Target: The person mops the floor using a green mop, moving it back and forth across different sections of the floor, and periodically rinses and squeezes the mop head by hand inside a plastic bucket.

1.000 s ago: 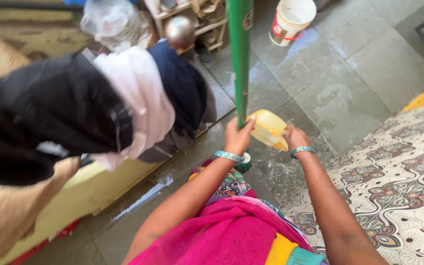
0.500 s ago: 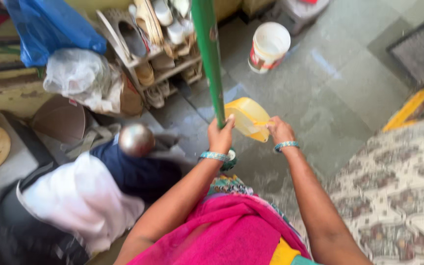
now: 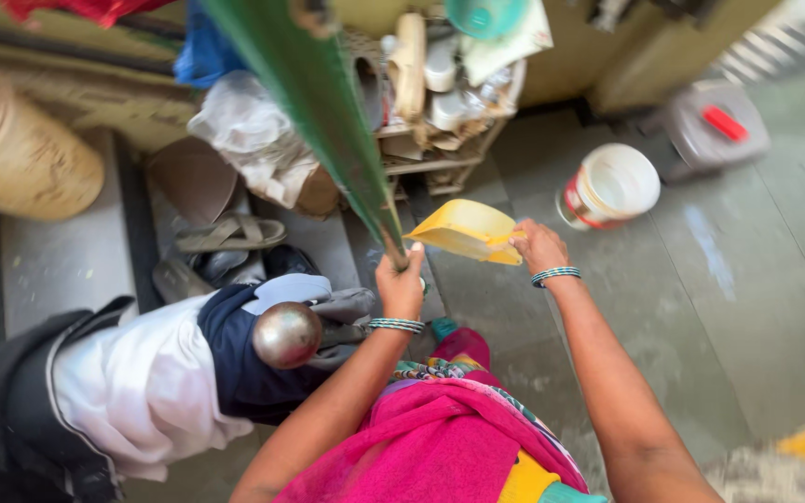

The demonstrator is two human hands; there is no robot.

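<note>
My left hand [image 3: 402, 282] grips the lower part of a long green pole [image 3: 319, 102] that slants up toward the top left. My right hand [image 3: 538, 246] holds a yellow plastic dustpan [image 3: 466, 229] by its right edge, just beside the pole's lower end. Both wrists carry thin bangles. A pink garment [image 3: 440, 447] covers my front at the bottom of the view.
A white bucket [image 3: 609, 186] stands on the grey tiled floor at the right, a grey container [image 3: 712, 126] behind it. A cluttered wooden rack [image 3: 440, 121], sandals [image 3: 225, 235], a plastic bag [image 3: 244, 130], a tan barrel [image 3: 11, 149] and clothes draped over a rail with a metal knob [image 3: 287, 334] lie left.
The view has swung left and closer; the rack and steps now fill the top. Both hands keep hold of the pole and the dustpan, which have moved toward the rack.
</note>
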